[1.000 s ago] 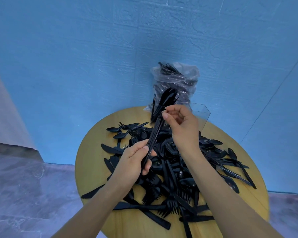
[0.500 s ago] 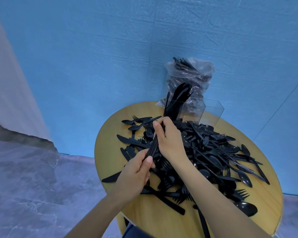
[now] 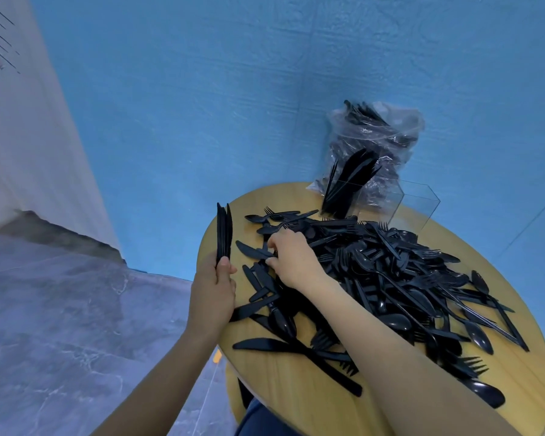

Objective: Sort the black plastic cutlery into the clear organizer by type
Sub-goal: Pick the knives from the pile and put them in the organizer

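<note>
A heap of black plastic cutlery (image 3: 390,272) of knives, forks and spoons covers the round wooden table (image 3: 283,394). My left hand (image 3: 213,291) grips a bunch of black knives (image 3: 223,234) upright at the table's left edge. My right hand (image 3: 291,258) reaches into the left side of the heap, fingers curled and pinching a black knife (image 3: 252,251) lying there. The clear organizer (image 3: 412,206) stands at the table's far side with several knives (image 3: 348,184) upright in its left compartment.
A clear plastic bag (image 3: 375,143) of more black cutlery leans behind the organizer against the blue wall. Grey marble floor lies to the left of the table. The table's near edge is by my body.
My left hand has drawn the bunch of knives away to the table's left edge. My right hand let go of the bunch and dropped onto the heap. The view swung left.
</note>
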